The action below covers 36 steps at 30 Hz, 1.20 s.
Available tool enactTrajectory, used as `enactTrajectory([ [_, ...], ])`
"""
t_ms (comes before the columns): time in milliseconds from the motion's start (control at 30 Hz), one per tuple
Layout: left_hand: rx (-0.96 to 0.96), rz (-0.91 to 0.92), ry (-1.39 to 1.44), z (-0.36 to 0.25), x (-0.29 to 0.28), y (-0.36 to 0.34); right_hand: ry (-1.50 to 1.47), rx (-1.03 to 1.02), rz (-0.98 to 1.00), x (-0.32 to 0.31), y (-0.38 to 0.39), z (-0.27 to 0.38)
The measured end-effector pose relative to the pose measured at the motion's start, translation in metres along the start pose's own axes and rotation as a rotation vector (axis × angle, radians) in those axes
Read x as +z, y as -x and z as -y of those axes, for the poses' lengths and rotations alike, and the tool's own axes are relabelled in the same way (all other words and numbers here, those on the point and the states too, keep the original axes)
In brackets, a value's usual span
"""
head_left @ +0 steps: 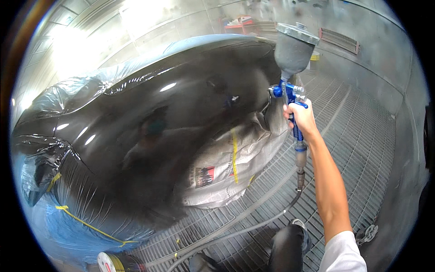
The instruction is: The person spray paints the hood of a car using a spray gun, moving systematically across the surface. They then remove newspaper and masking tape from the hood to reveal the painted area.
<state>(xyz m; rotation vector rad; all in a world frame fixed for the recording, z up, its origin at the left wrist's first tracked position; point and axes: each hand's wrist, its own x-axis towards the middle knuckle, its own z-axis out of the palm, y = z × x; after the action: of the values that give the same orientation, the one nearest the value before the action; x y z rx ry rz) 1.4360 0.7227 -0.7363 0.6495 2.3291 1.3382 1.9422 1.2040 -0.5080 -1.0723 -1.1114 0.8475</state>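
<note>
My right hand is wrapped round the handle of a blue spray gun, its fingers at the trigger. On top of the gun sits a grey, lidded paint cup. From the handle's lower end an air hose curves down to the grating and off to the left. The nozzle points left, close to the far end of a glossy dark car panel; the gap between them is hard to judge. Masking sheet with yellow tape covers the rounded wheel area below the panel. My left hand is out of view.
Blue plastic film wraps the car's near left side. A metal grate floor runs under my feet and along the grey booth wall. A round can or spool stands at the lower left. Red items lie at the back.
</note>
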Motion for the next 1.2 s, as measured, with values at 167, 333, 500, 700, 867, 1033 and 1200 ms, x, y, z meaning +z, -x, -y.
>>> enactTrajectory([
  [167,-0.005,0.074,0.072,-0.018,0.011,0.001,0.132,-0.010,-0.335,-0.024,-0.023,-0.046],
  [333,0.015,0.013,0.210,-0.037,0.014,-0.001,0.085,0.064,-0.188,-0.015,0.024,-0.062],
  [500,0.087,0.059,0.291,-0.033,0.012,-0.013,-0.010,0.078,0.013,0.014,0.074,-0.051],
  [700,0.121,-0.021,0.301,-0.034,-0.012,-0.022,-0.036,0.107,0.087,0.074,0.134,-0.015],
  [867,0.145,-0.064,0.421,-0.019,-0.047,-0.040,-0.045,0.128,0.077,0.128,0.182,0.002],
  [1033,0.188,-0.138,0.469,0.011,-0.085,-0.053,-0.107,0.064,0.213,0.184,0.235,0.027],
  [1200,0.027,-0.368,0.696,0.040,-0.120,-0.060,-0.058,0.060,0.387,0.237,0.279,0.040],
])
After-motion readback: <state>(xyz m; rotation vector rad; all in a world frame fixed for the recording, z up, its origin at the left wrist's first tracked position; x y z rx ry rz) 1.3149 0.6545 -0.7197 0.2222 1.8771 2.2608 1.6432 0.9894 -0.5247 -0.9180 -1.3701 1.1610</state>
